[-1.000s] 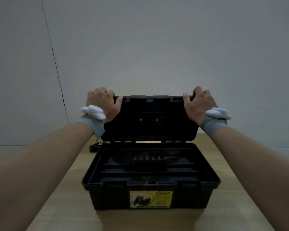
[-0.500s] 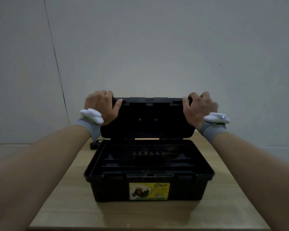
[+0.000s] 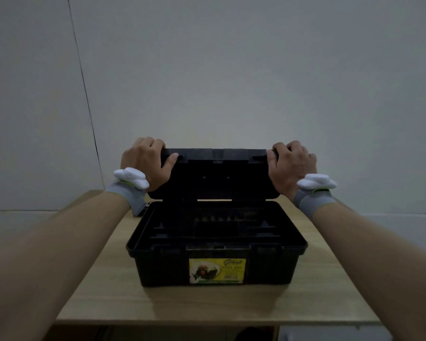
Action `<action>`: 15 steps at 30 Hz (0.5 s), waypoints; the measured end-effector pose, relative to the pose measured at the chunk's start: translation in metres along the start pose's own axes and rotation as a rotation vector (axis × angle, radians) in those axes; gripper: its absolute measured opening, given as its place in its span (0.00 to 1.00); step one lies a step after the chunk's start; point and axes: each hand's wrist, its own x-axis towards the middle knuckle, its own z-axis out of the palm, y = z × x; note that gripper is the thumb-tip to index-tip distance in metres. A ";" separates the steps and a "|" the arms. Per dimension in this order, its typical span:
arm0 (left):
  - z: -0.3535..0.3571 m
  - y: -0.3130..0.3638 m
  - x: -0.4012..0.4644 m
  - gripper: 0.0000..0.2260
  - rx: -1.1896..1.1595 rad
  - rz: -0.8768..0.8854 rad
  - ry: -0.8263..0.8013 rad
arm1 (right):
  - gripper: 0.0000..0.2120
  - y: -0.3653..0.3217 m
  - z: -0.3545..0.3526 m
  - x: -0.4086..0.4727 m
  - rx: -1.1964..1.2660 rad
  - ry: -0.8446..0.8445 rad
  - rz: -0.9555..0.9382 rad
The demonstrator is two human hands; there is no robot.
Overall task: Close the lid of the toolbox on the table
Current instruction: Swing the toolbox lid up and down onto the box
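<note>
I see the black toolbox (image 3: 216, 244) sitting mid-table on the light wood table (image 3: 172, 306), front face w/ a yellow label (image 3: 217, 270) toward me. Its lid (image 3: 213, 177) is open, hinged at the back edge and standing up, leaning a bit toward me.

Left hand (image 3: 145, 163) is clamped on the lid's top left corner: fingers (image 3: 155, 143) curled together over the top edge, thumb (image 3: 170, 160) pressed on the inner face. Right hand (image 3: 289, 166) mirrors it on the top right corner, fingers wrapped over the rim, thumb (image 3: 271, 157) on the inside. Both grips are closed on the lid, no gap btw skin and plastic that I can make out (light is dim, so fingertips behind the lid are hidden).

Each wrist has a grey band w/ a white device on it (image 3: 132, 180) (image 3: 316, 182). Inside the box there's a black tray (image 3: 215, 226); contents too dark to tell. Something small and dark sits on the table behind the left wrist, prob. partly hidden.
</note>
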 end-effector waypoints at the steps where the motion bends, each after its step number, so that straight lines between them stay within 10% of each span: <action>1: -0.002 0.000 -0.002 0.19 -0.002 0.002 -0.002 | 0.19 0.000 -0.002 -0.002 0.001 -0.001 0.000; 15: -0.023 0.011 -0.038 0.18 -0.061 -0.009 -0.026 | 0.19 -0.001 -0.016 -0.039 0.022 -0.016 0.004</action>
